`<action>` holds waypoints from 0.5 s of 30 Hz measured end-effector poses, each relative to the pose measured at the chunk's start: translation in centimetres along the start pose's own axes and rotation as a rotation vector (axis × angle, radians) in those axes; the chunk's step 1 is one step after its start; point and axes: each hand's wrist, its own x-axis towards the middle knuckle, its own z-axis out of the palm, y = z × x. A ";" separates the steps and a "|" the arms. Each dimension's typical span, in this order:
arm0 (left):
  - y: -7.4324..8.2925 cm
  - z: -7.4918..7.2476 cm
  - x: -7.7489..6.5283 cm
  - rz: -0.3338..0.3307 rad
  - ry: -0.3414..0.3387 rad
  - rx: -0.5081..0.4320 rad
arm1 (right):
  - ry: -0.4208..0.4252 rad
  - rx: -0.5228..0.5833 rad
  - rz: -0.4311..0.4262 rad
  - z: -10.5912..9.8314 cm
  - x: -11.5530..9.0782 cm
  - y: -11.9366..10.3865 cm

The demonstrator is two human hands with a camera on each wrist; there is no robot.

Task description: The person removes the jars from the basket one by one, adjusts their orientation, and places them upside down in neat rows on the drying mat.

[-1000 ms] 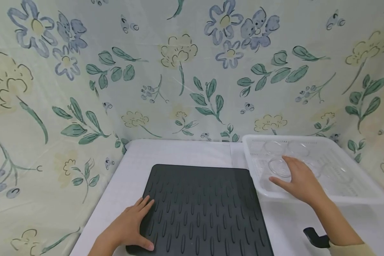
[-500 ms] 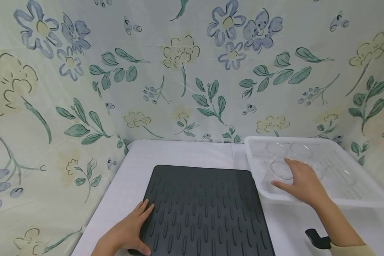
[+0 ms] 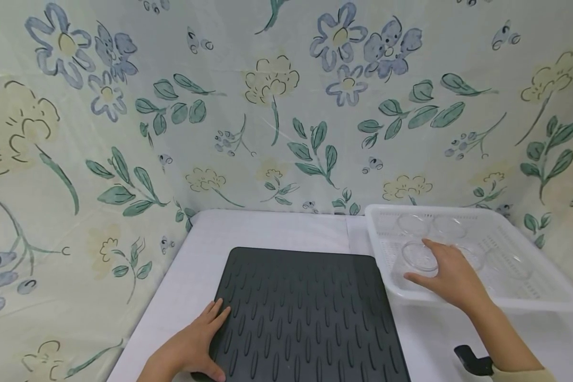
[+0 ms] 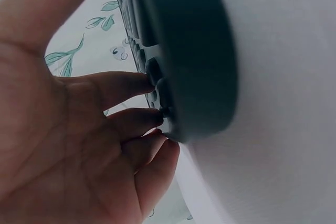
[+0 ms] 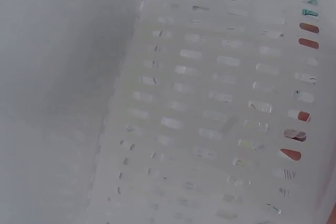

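Note:
In the head view my left hand [image 3: 193, 342] rests at the left edge of a dark grey ribbed drying mat [image 3: 301, 313], thumb spread apart from the fingers. The left wrist view shows its fingertips touching the ribs near the mat's thick rim. On the right, my right hand [image 3: 451, 276] reaches over the near wall of a white plastic basket [image 3: 458, 303]. Its thumb and fingers hold a clear drinking glass [image 3: 416, 265] from either side. The right wrist view shows mainly the slotted basket wall, with the hand mostly hidden behind it.
Several more clear glasses [image 3: 449, 227] stand in the basket around the held one. A white cloth [image 3: 272, 225] covers the table. Floral fabric [image 3: 267, 159] hangs behind and to the left. A black strap piece [image 3: 472, 361] sits by the right wrist.
The held glass and right hand shift very slightly relative to the basket, the rim now a touch nearer. The left hand stays at the mat's edge. The head view has tilted a little.

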 end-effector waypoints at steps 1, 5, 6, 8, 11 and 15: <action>0.0 0.0 0.0 -0.002 -0.001 -0.003 | 0.002 0.004 -0.001 0.0 0.0 0.0; 0.0 0.1 0.0 -0.008 -0.002 -0.019 | 0.023 0.015 -0.011 0.1 -0.3 0.0; 0.0 0.1 0.0 -0.008 -0.002 -0.021 | 0.031 0.017 -0.013 0.1 -0.3 0.0; 0.0 0.1 0.0 -0.009 0.000 -0.024 | 0.043 0.025 -0.013 0.0 -0.4 -0.1; 0.0 0.1 0.1 -0.007 0.000 -0.025 | 0.058 0.038 -0.011 -0.1 -0.6 -0.2; 0.1 0.1 0.0 -0.007 -0.001 -0.028 | 0.078 0.045 -0.020 -0.5 -0.8 -0.5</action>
